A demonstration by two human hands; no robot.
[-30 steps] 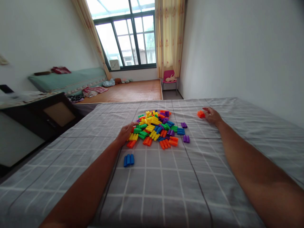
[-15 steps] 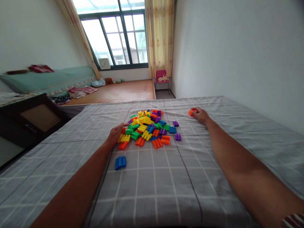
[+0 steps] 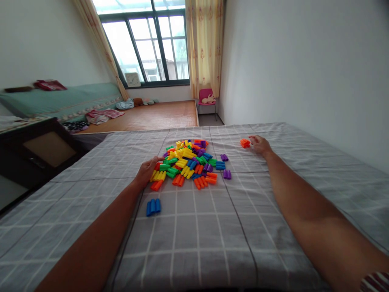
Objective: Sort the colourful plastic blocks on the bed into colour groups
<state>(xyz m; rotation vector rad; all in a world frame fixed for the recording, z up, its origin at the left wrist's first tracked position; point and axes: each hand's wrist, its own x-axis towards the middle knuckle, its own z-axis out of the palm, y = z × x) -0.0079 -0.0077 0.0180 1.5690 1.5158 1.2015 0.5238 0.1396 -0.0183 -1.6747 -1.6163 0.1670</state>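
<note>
A heap of colourful plastic building pieces (image 3: 185, 162), shaped like joined tubes in yellow, green, orange, blue and purple, lies on a grey checked bedsheet (image 3: 194, 235). At the heap's left edge rests my left hand (image 3: 148, 168), open, its fingers stretched towards the green and yellow pieces; some fingertips are hidden. My right hand (image 3: 259, 144) is open just right of an orange piece (image 3: 244, 143) that lies by itself on the sheet, a small gap between them. Closer to me sits a blue piece (image 3: 153, 207). Two purple pieces (image 3: 227, 174) lie off the heap's right side.
A dark cabinet (image 3: 33, 146) stands at the left. Beyond the sheet is a brown mat-covered bed (image 3: 158, 115) with cloths on it. A pink chair (image 3: 206, 96) holding a soft toy is near the curtain (image 3: 205, 48). A white wall (image 3: 304, 61) runs along the right.
My right hand has let go of the orange piece and drawn slightly right, leaving it on the sheet. My left hand stays by the heap.
</note>
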